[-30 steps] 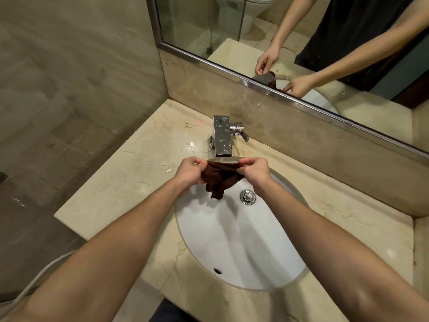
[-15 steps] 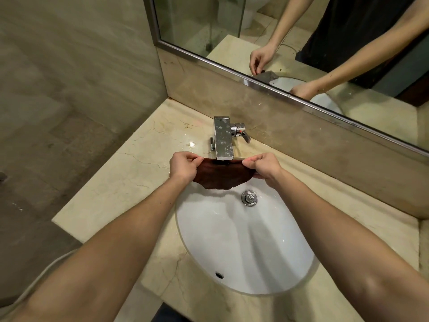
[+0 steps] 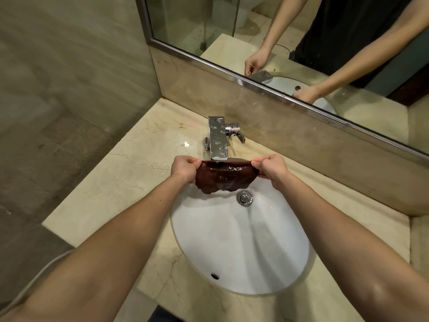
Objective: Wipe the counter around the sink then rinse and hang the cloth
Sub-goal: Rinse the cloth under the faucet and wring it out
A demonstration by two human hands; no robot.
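Note:
A wet dark brown cloth (image 3: 224,176) is stretched wide just under the spout of the chrome tap (image 3: 217,138), over the back of the white oval sink (image 3: 241,247). My left hand (image 3: 184,168) pinches the cloth's left edge and my right hand (image 3: 270,168) pinches its right edge. The cloth's lower edge hangs above the chrome drain (image 3: 244,198). The beige marble counter (image 3: 120,182) surrounds the sink.
A mirror (image 3: 290,43) with a metal frame runs along the back wall above a marble upstand. The tap's lever (image 3: 236,133) sticks out to the right. The counter ends at a tiled wall on the left and drops off at the front left.
The cloth was bunched between my hands. My hands have moved apart and spread it flat under the tap's spout, and it now looks glossy with water.

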